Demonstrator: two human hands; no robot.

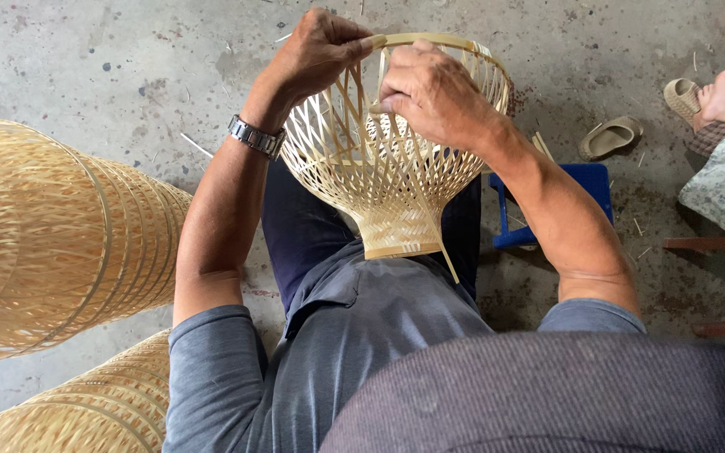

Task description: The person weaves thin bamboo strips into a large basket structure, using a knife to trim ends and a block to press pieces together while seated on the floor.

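A pale woven bamboo basket [388,180], bell-shaped with an open lattice and a narrow woven neck, lies tilted on my lap with its wide rim pointing away. My left hand [316,52], with a metal watch on the wrist, pinches the basket's rim hoop [430,39] at its top left. My right hand [430,92] rests over the lattice just below the rim and grips thin bamboo strips there. A loose strip [449,262] sticks out near the neck.
A stack of large woven bamboo pieces [44,243] lies at the left and another [86,411] at the bottom left. A blue stool [589,180] sits under my right arm. Another person's foot and sandals [698,105] are at the right, on concrete floor.
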